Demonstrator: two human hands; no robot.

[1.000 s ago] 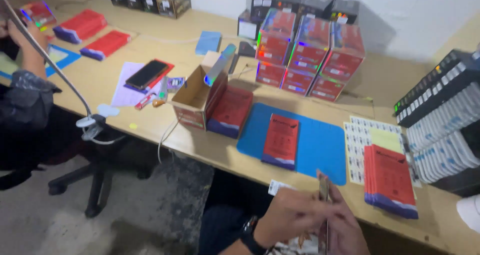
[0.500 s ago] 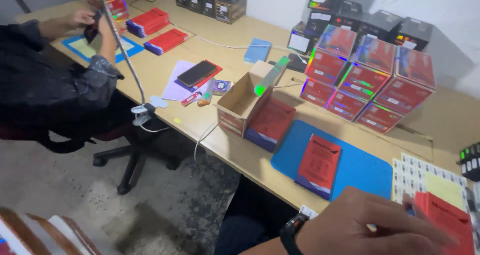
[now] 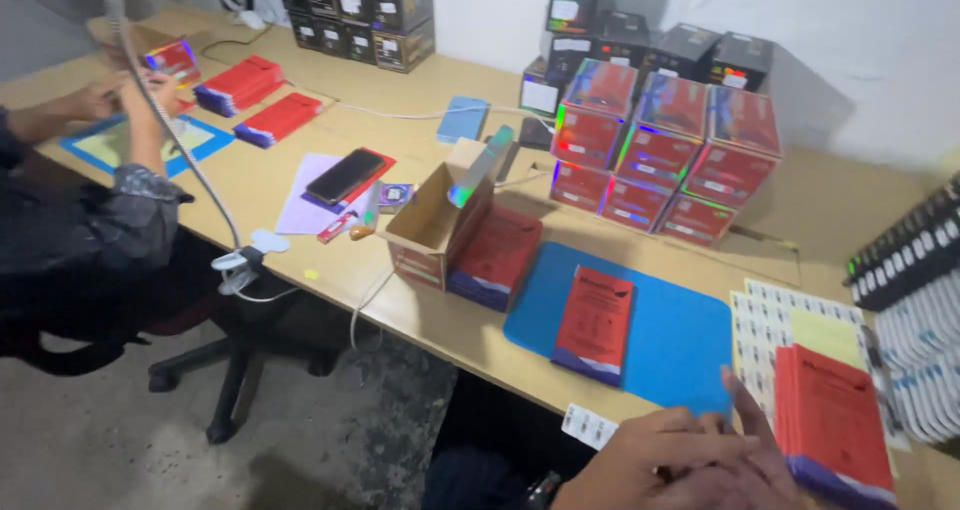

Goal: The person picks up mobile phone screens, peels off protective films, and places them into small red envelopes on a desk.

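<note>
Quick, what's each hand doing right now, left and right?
Left hand: over the right at the table edge, grip cannot be told.
Right hand: mostly hidden beside the red box stack, cannot tell.

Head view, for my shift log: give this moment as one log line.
hands: together at table edge, contents hidden | nearest: red box stack | blue mat: one red box | co-worker: seated left

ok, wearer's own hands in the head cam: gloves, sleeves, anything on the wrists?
Both hands are bare, no gloves. They overlap at the bottom edge, so left hand and right hand are hard to separate. No sleeve shows on the bare forearm. A dark wristwatch with a black band sits on the left wrist. No rings or markings can be made out.
</note>
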